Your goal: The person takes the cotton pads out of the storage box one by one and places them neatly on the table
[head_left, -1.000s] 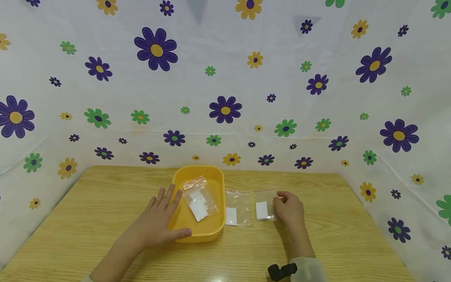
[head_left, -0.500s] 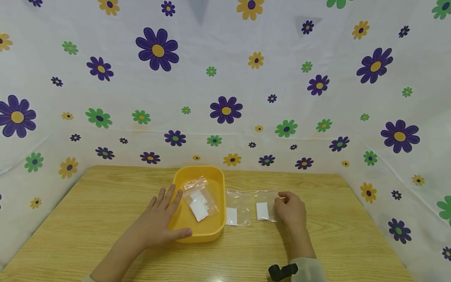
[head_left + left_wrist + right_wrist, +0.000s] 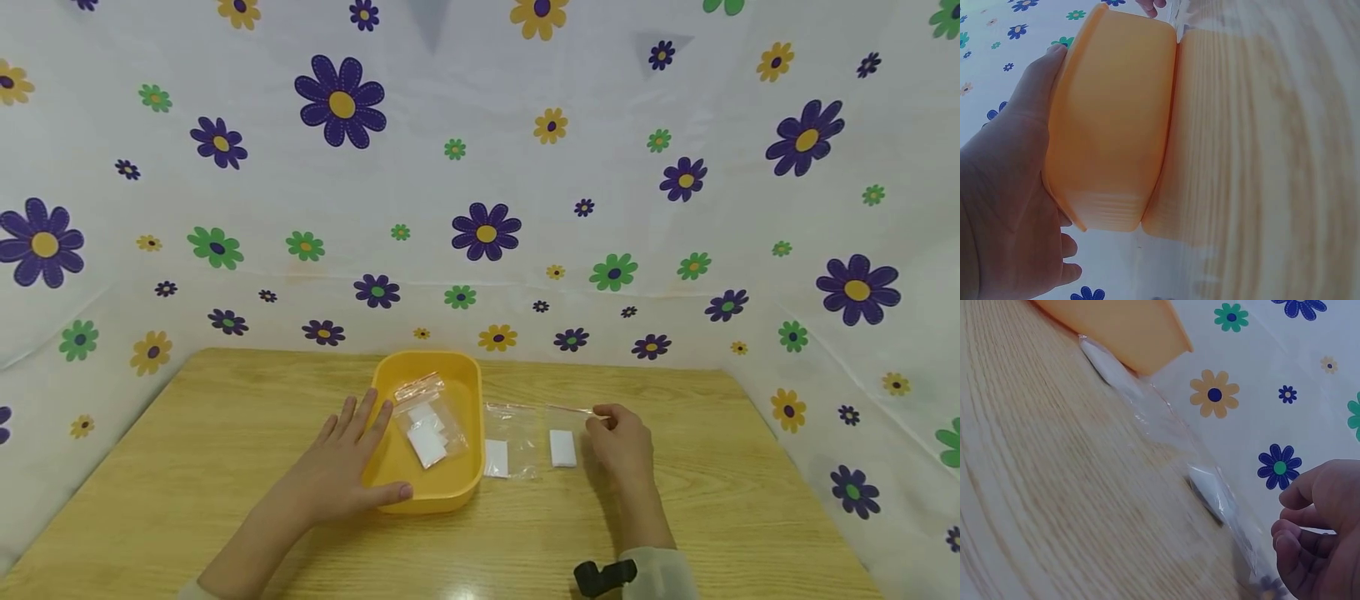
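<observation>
My left hand (image 3: 341, 471) lies with fingers spread over the left rim of a yellow plastic bin (image 3: 442, 500). The left wrist view shows the bin's outer wall (image 3: 1113, 112) alongside that hand. Inside the bin are clear zip-lock bags (image 3: 427, 442) holding white pieces. Two more lie in a row to its right: a near one (image 3: 517, 433) by the bin wall and a far one (image 3: 562, 447). Each contains a white rectangular piece. My right hand (image 3: 622, 442) has curled fingers and pinches the right edge of the far bag, whose corner is partly hidden by the fingertips.
Everything stands on a light wooden table (image 3: 262, 400). A white cloth with printed flowers (image 3: 480, 167) encloses the back and sides. A black device (image 3: 603, 577) is strapped at the right wrist beside a pale sleeve (image 3: 658, 575).
The view has shifted slightly. The far bag's zip edge now tilts down toward my right fingers, and its plastic has changed shape a little. My left hand stays on the bin.
</observation>
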Demonstrator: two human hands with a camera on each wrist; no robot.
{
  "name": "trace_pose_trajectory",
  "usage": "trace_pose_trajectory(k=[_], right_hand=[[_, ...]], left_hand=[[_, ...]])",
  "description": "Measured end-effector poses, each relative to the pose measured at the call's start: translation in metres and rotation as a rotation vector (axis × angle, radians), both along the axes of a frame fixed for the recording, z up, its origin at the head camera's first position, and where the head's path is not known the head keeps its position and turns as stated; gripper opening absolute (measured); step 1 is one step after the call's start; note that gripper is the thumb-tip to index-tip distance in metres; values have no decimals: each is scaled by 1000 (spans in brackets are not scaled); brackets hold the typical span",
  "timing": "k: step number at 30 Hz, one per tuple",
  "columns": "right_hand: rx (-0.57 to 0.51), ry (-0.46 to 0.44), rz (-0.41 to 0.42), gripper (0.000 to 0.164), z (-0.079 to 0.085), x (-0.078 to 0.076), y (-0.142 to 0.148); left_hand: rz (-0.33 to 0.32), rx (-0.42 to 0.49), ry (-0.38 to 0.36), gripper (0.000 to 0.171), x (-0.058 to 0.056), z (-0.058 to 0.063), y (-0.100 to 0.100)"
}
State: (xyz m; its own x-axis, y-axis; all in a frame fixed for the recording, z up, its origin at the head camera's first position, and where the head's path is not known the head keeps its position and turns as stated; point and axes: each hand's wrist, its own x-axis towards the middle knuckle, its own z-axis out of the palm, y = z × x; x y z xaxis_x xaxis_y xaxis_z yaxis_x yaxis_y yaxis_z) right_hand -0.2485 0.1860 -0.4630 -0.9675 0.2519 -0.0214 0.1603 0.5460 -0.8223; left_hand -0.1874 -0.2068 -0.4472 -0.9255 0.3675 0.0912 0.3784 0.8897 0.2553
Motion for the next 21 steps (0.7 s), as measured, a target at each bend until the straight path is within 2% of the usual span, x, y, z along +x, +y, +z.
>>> trace_pose_trajectory(k=[6,13,21], right_hand=[[-68,23,42,38,2,-3,-7],[-260,56,120,33,13,-1,-35],[-377,88,305,27,27,13,-85]], left_hand=[[3,-4,-1,117,-1,-2,0],[13,-4,-11,119,0,-1,-1],[10,9,-30,118,1,1,0]])
